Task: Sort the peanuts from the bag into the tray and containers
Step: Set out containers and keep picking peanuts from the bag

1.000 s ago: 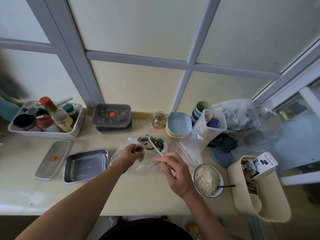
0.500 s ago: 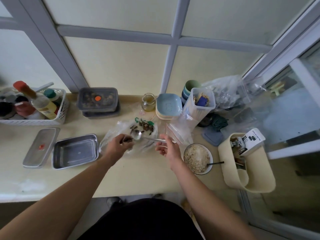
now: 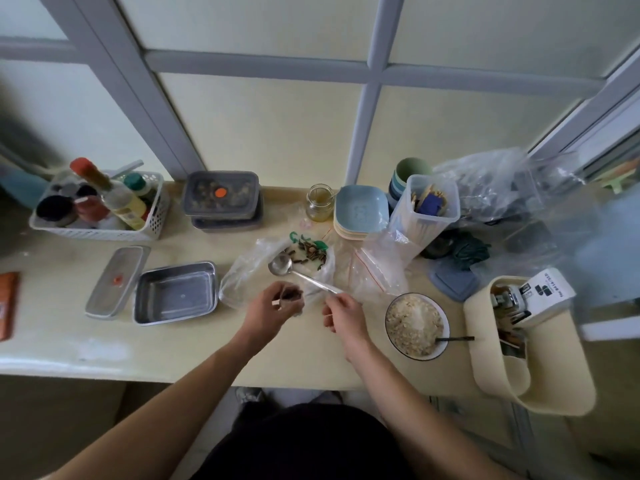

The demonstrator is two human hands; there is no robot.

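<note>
A clear plastic bag point(image 3: 249, 275) lies open in the middle of the counter with dark brown pieces point(image 3: 310, 252) at its far end. My left hand point(image 3: 277, 306) pinches the bag's near edge, with a few dark pieces in its fingers. My right hand point(image 3: 343, 315) grips the handle of a metal spoon point(image 3: 281, 265) whose empty bowl lies inside the bag. An empty steel tray point(image 3: 176, 292) stands left of the bag, its lid point(image 3: 117, 282) beside it. Two lidded grey containers point(image 3: 221, 197) are stacked at the back.
A white basket of bottles point(image 3: 97, 206) is at the back left. A glass jar point(image 3: 320, 202), blue dishes point(image 3: 360, 211), a tall plastic tub point(image 3: 427, 211) and crumpled bags point(image 3: 491, 188) crowd the back right. A bowl of flakes point(image 3: 417, 325) and a cream holder point(image 3: 526, 344) stand right.
The spoon has swung from the bag's far end toward its middle and lies lower. My left hand has drawn back toward me along the bag's edge. The camera shifted.
</note>
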